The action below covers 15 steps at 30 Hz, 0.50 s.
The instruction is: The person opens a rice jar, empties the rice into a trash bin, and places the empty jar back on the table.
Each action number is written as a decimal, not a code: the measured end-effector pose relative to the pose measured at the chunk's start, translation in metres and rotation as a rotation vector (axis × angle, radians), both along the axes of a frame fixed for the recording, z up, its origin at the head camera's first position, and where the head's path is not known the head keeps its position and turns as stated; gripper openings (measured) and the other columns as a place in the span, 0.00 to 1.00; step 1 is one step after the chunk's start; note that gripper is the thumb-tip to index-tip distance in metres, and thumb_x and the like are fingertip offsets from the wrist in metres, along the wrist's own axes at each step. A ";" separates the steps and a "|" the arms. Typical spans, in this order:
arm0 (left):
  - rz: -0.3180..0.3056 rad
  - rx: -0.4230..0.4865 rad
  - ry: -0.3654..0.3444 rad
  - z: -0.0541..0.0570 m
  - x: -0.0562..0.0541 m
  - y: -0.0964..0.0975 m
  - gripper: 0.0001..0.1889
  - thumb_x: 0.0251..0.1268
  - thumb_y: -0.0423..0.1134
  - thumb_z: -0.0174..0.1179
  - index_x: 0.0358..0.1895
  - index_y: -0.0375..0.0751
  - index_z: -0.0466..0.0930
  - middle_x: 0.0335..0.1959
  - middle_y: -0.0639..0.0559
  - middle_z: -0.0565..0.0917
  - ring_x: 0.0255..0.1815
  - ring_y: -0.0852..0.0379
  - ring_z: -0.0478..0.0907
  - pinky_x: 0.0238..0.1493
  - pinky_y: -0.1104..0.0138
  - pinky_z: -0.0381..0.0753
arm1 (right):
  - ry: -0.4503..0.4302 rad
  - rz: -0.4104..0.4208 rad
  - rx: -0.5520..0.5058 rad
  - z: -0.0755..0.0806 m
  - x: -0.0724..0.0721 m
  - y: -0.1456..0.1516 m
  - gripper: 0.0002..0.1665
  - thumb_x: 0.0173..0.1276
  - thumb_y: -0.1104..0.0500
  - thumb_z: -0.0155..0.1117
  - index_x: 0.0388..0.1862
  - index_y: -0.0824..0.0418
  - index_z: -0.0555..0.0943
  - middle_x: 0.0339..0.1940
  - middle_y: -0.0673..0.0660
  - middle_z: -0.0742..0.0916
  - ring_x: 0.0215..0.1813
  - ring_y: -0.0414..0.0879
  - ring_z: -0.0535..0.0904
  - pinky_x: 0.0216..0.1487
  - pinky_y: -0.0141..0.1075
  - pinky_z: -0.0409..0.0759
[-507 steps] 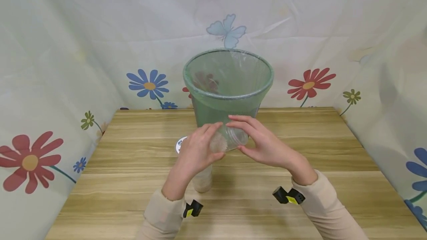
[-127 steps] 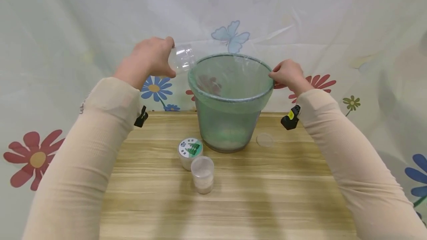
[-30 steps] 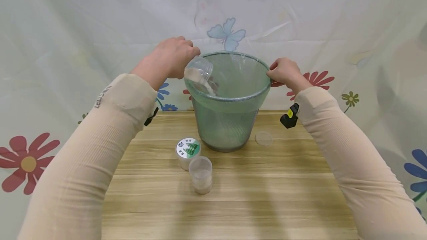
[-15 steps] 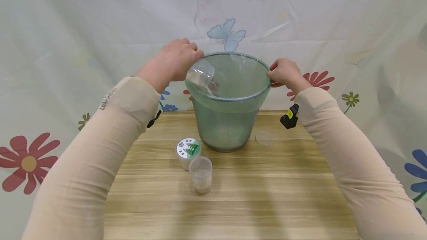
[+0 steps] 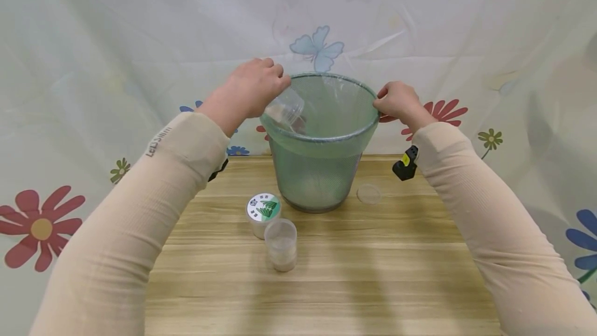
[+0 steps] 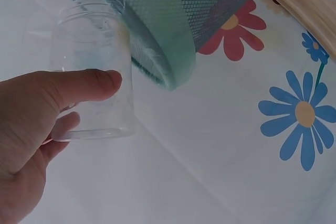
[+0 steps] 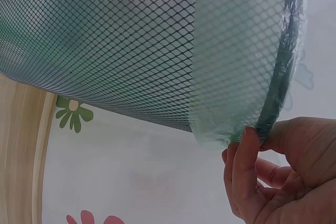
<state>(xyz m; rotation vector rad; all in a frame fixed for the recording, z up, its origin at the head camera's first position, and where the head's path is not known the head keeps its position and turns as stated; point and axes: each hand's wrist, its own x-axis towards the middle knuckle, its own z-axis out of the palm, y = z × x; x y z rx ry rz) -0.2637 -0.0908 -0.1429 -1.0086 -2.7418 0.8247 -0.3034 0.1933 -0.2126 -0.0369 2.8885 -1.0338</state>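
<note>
My left hand (image 5: 256, 87) grips a clear plastic jar (image 6: 94, 106), tipped mouth-down over the left rim of a green mesh waste bin (image 5: 312, 178). Some pale, grainy stuff shows inside the jar in the head view. A thin green bin liner (image 7: 236, 51) is folded over the bin's rim. At the right side of that rim, my right hand (image 5: 401, 102) pinches the edge between thumb and fingers, with the liner under them. The bin stands upright on the wooden table (image 5: 396, 274).
In front of the bin stand a jar with a white and green printed lid (image 5: 264, 208) and an open clear cup (image 5: 281, 245) with pale material at its bottom. A clear round lid (image 5: 369, 194) lies right of the bin. Flower-printed cloth (image 5: 140, 14) surrounds the table.
From left of the bin, the jar has come right over its rim and tipped further, pale grains pouring out on the way. Long before, both hands held it. My right hand stays on the rim.
</note>
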 end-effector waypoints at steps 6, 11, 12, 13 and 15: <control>-0.038 -0.029 0.040 -0.003 0.002 0.006 0.25 0.57 0.28 0.60 0.60 0.34 0.66 0.54 0.38 0.72 0.56 0.42 0.66 0.62 0.56 0.66 | 0.007 0.006 0.015 -0.001 0.000 0.001 0.24 0.66 0.60 0.46 0.56 0.74 0.68 0.49 0.72 0.78 0.27 0.42 0.84 0.43 0.42 0.82; -0.085 -0.068 0.083 -0.006 0.004 0.012 0.23 0.57 0.29 0.61 0.57 0.35 0.69 0.52 0.39 0.73 0.55 0.43 0.67 0.61 0.58 0.66 | 0.014 0.009 0.037 0.000 0.001 0.001 0.23 0.66 0.60 0.46 0.56 0.74 0.68 0.48 0.72 0.79 0.27 0.43 0.84 0.43 0.42 0.81; -0.093 -0.075 0.090 -0.006 0.004 0.013 0.22 0.57 0.29 0.61 0.56 0.35 0.69 0.52 0.40 0.73 0.55 0.43 0.67 0.61 0.58 0.66 | 0.015 0.009 0.042 0.000 0.001 0.001 0.24 0.66 0.59 0.46 0.56 0.74 0.68 0.48 0.72 0.79 0.27 0.43 0.84 0.44 0.43 0.81; -0.102 -0.083 0.100 -0.007 0.005 0.014 0.22 0.56 0.29 0.61 0.56 0.35 0.70 0.52 0.40 0.73 0.55 0.44 0.67 0.61 0.59 0.66 | 0.016 0.009 0.045 0.000 0.001 0.001 0.24 0.66 0.59 0.46 0.56 0.74 0.68 0.47 0.72 0.79 0.28 0.43 0.84 0.45 0.44 0.81; -0.118 -0.087 0.113 -0.008 0.006 0.017 0.22 0.55 0.29 0.62 0.55 0.36 0.70 0.51 0.41 0.74 0.54 0.44 0.68 0.61 0.59 0.66 | 0.017 0.009 0.052 0.000 0.001 0.001 0.24 0.66 0.59 0.46 0.57 0.73 0.68 0.48 0.72 0.80 0.28 0.44 0.85 0.47 0.45 0.80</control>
